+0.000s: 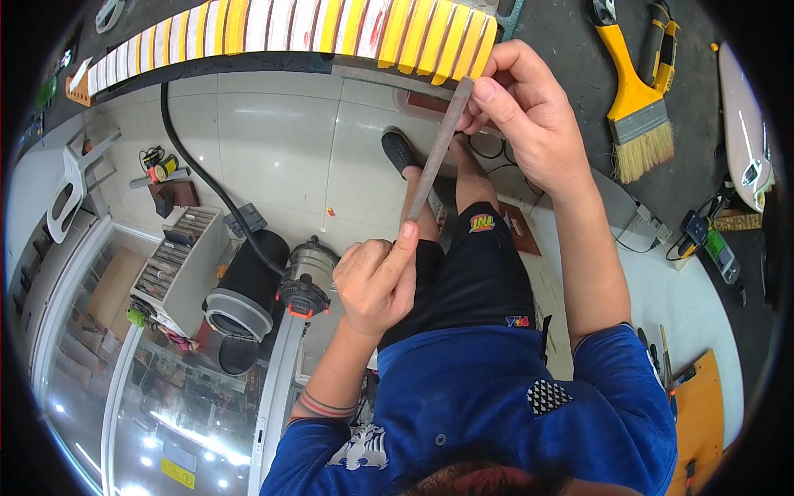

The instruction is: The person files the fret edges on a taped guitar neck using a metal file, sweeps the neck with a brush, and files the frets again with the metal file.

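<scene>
A narrow flat metal file [440,153] runs slantwise between my two hands. My left hand [377,279] is closed round its lower end, one finger stretched along it. My right hand [529,116] pinches its upper end between thumb and fingers. This end touches, or lies very close to, the near edge of a guitar neck [285,26] at its right end. Yellow and white tape strips cover the neck, with thin dark lines between them. Several strips at the right overhang the near edge, and a few white ones carry red marks.
On the dark bench to the right lie a wide yellow paintbrush [635,99] and a yellow-black hand tool [664,54]. Below left stand a black and grey vacuum [310,277], its black hose [194,182], and a white box [178,264] of flat pieces.
</scene>
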A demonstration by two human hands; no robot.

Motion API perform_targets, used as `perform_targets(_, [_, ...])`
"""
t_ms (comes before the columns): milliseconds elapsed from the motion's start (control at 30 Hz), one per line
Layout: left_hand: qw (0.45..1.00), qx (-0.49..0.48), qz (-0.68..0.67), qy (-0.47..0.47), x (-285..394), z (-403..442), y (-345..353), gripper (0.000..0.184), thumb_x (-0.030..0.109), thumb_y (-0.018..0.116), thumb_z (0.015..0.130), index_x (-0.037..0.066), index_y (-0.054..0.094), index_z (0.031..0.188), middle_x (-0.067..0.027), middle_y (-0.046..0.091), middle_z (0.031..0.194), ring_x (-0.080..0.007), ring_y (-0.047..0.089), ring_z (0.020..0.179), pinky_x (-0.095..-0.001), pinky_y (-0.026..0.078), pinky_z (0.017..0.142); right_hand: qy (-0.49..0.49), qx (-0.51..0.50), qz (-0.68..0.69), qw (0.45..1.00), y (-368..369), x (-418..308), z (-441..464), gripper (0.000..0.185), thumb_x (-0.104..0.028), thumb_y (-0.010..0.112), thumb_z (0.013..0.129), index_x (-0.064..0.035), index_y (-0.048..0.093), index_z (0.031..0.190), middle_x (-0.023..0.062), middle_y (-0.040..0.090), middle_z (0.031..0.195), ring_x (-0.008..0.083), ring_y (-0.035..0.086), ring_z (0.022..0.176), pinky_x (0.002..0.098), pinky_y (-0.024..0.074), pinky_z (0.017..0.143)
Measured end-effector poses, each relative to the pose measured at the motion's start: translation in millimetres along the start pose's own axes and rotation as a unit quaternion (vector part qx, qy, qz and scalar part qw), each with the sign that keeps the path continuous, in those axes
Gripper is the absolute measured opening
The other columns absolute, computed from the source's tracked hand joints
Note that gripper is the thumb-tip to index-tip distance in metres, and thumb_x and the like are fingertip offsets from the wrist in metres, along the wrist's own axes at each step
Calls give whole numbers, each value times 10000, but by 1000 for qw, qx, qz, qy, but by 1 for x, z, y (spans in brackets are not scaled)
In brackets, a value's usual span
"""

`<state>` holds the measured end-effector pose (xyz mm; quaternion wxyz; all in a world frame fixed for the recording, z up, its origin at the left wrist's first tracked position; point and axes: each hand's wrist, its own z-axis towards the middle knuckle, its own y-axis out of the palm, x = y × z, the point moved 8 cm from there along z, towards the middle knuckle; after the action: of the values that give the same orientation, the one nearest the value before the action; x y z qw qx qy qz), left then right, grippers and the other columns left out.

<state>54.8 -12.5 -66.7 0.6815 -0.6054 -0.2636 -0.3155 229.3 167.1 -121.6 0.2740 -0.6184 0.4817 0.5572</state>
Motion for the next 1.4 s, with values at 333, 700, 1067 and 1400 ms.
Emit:
perform_targets(333, [999, 41, -27, 3, 12, 108, 28, 580, -29, 783, 881, 130, 765, 1439, -47, 533, 741, -231, 541, 561, -366, 460, 540, 22, 19, 53, 998, -2, 5, 0, 175, -199, 662, 1139, -45, 629, 1214, 25, 682, 1063, 108, 711, 915, 277, 582, 820])
perform_targets(700, [994, 46, -100, 19, 8, 117, 30, 546, -103, 779, 865, 16, 762, 1398, -82, 567, 699, -223, 514, 530, -337, 458, 526, 18, 22, 51, 998, -2, 5, -1, 173, -214, 649, 1148, -53, 629, 1208, 24, 680, 1051, 104, 716, 916, 274, 588, 826])
perform_targets(1067, [993, -28, -99, -48, 5, 50, 11, 556, -140, 723, 883, -8, 739, 1423, -90, 584, 716, -183, 540, 568, -311, 458, 564, 27, 2, 34, 999, -4, 4, -2, 182, -225, 627, 1159, -52, 613, 1215, 33, 684, 1030, 108, 717, 916, 276, 599, 823])
perform_targets(1400, [997, -19, -69, -30, -5, -2, 9, 588, -100, 810, 836, 33, 759, 1406, -57, 511, 689, -202, 506, 553, -348, 417, 520, 20, -3, 8, 1000, -3, 3, -1, 197, -234, 596, 1173, -43, 599, 1222, 41, 681, 1011, 117, 724, 897, 275, 611, 817])
